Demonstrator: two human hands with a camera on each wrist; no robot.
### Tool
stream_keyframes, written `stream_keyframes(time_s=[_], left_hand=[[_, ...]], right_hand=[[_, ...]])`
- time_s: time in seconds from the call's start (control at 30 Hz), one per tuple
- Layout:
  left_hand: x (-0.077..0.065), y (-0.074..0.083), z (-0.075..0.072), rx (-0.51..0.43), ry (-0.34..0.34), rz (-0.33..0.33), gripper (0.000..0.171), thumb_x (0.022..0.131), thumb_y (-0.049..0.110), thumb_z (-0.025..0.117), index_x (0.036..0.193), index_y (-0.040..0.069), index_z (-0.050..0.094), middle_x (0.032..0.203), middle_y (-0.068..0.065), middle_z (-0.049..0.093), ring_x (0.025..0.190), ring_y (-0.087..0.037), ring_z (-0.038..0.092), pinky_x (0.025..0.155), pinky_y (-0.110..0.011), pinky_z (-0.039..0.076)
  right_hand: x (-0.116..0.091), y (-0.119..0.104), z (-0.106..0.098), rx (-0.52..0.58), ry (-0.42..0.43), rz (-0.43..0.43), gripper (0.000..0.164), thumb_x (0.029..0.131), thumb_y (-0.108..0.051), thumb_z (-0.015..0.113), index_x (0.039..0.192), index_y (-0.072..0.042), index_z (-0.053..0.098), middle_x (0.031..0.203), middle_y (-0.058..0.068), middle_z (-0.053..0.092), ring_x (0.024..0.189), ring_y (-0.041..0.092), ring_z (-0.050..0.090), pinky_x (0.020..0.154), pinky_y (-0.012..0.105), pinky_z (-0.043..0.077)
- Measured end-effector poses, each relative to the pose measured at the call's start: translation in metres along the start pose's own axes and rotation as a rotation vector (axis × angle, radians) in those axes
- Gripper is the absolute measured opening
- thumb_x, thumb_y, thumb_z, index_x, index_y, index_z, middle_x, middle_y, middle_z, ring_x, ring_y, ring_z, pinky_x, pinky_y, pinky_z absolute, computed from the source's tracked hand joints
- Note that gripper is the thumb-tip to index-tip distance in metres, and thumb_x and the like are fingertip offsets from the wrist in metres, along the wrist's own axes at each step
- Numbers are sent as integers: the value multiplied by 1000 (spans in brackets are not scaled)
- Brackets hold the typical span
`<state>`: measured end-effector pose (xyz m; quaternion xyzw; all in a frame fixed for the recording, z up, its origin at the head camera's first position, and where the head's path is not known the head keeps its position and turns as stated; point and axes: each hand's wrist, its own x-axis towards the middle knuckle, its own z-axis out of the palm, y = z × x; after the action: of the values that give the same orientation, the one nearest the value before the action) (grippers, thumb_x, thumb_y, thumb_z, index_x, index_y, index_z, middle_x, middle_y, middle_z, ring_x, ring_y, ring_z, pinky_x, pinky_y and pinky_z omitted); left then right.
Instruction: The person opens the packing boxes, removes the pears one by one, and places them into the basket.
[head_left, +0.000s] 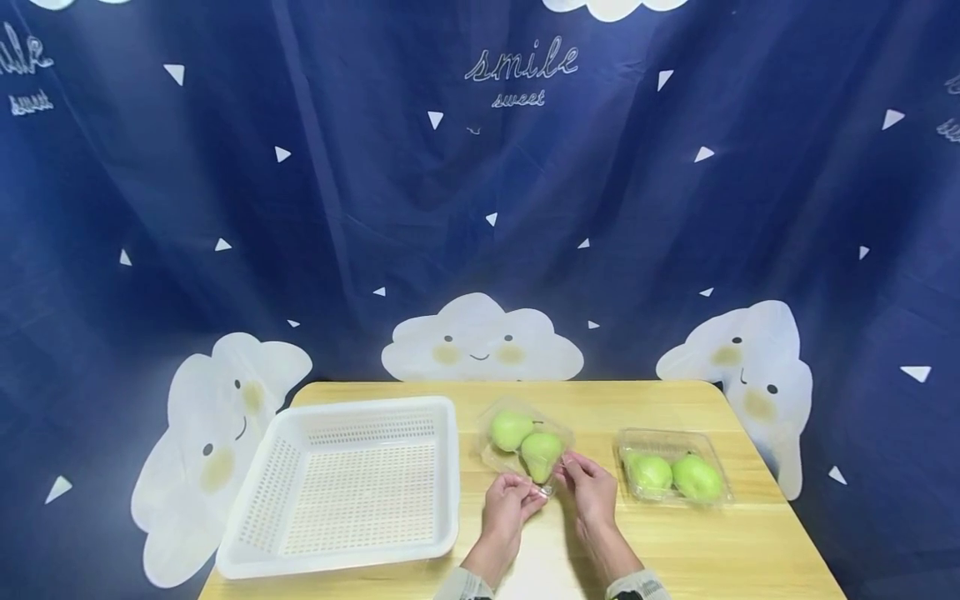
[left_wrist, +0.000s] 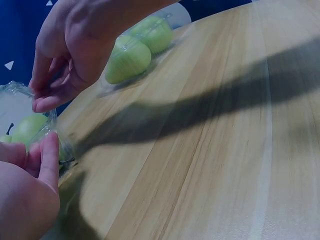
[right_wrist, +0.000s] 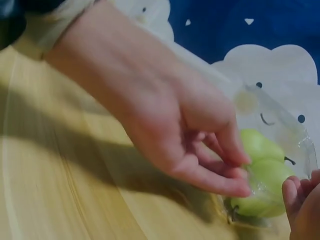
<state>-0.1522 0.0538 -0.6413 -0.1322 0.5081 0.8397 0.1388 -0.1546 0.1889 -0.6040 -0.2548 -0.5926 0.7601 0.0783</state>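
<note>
A clear plastic fruit box [head_left: 492, 457] with two green pears [head_left: 541, 452] inside sits in the middle of the table. At the box's near edge, my left hand [head_left: 504, 510] pinches the thin plastic between thumb and fingers. My right hand [head_left: 594, 495] grips the plastic at the near right corner, thumb against fingertips. In the right wrist view, part of the clear plastic [right_wrist: 305, 145] stands raised behind the pears. The left wrist view has both hands [left_wrist: 75, 50] close together at the plastic, beside a pear [left_wrist: 29, 129].
On the right stands a second clear box [head_left: 660, 437] holding two green pears [head_left: 697, 477]. A white perforated plastic basket [head_left: 451, 467] takes up the table's left side. Behind the wooden table [head_left: 750, 542] hangs a dark blue curtain [head_left: 480, 200] with cloud prints.
</note>
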Motion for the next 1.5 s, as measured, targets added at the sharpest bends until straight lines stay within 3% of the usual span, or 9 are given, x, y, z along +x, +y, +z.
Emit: stream_keyframes(time_s=[0.17, 0.27, 0.37, 0.6, 0.73, 0.83, 1.2, 1.33, 1.5], left_hand=[[0, 1, 0, -4, -5, 1, 6, 97, 0, 61, 99, 0, 55, 99, -14, 64, 89, -20, 70, 93, -38, 65], [0, 1, -1, 6, -14, -3, 9, 97, 2, 61, 102, -2, 54, 101, -14, 64, 90, -20, 69, 94, -38, 65], [-2, 1, -1, 11, -21, -16, 10, 98, 3, 60, 103, -3, 54, 103, -15, 64, 91, -21, 69, 95, -37, 64], [-3, 0, -2, 21, -28, -27, 9, 99, 4, 60, 101, -3, 54, 100, -13, 65, 90, -21, 70, 93, -36, 65], [-3, 0, -2, 25, -31, -22, 9, 98, 4, 62, 99, -2, 55, 99, -12, 65, 89, -19, 70, 92, -35, 65], [-4, 1, -1, 33, -39, -32, 9, 98, 4, 62, 99, -1, 55, 98, -11, 65, 88, -18, 69, 91, -34, 65], [-3, -4, -3, 56, -50, -78, 21, 95, 5, 66, 111, -8, 58, 100, -13, 69, 91, -19, 71, 95, -36, 65], [-1, -2, -6, 67, -5, -38, 24, 97, 4, 62, 115, -11, 56, 103, -19, 70, 94, -23, 74, 98, -42, 64], [0, 1, -10, 28, 73, -7, 38, 101, 10, 61, 130, -14, 53, 116, -29, 70, 105, -32, 75, 100, -45, 62]], right_hand=[[6, 3, -2, -327, 17, -209, 27, 100, -4, 63, 123, 10, 69, 109, 24, 77, 79, 5, 73, 74, 15, 62], [10, 4, -4, -549, 51, -391, 23, 97, -2, 67, 117, 5, 74, 110, 23, 77, 85, 13, 74, 73, 15, 61], [12, 3, -6, -659, 93, -557, 20, 92, -1, 72, 111, 2, 77, 106, 21, 78, 86, 25, 75, 72, 19, 62], [21, 1, -10, -716, 151, -755, 11, 88, -2, 79, 99, -2, 80, 98, 12, 78, 84, 28, 76, 72, 30, 65], [26, -3, -12, -709, 145, -834, 10, 86, 1, 79, 96, 0, 79, 99, 15, 78, 89, 33, 77, 80, 46, 65], [30, -6, -14, -694, 142, -859, 10, 86, 3, 78, 96, 1, 77, 99, 19, 78, 91, 37, 76, 83, 51, 64], [49, -9, -19, -724, 184, -1013, 10, 84, 11, 75, 92, 6, 72, 89, 23, 76, 80, 38, 76, 73, 48, 64], [52, -12, -19, -735, 184, -1035, 10, 84, 11, 76, 90, 5, 72, 87, 21, 76, 78, 35, 77, 71, 44, 64], [53, -15, -20, -729, 147, -1025, 11, 84, 13, 74, 92, 6, 71, 88, 21, 75, 79, 36, 76, 70, 48, 65]])
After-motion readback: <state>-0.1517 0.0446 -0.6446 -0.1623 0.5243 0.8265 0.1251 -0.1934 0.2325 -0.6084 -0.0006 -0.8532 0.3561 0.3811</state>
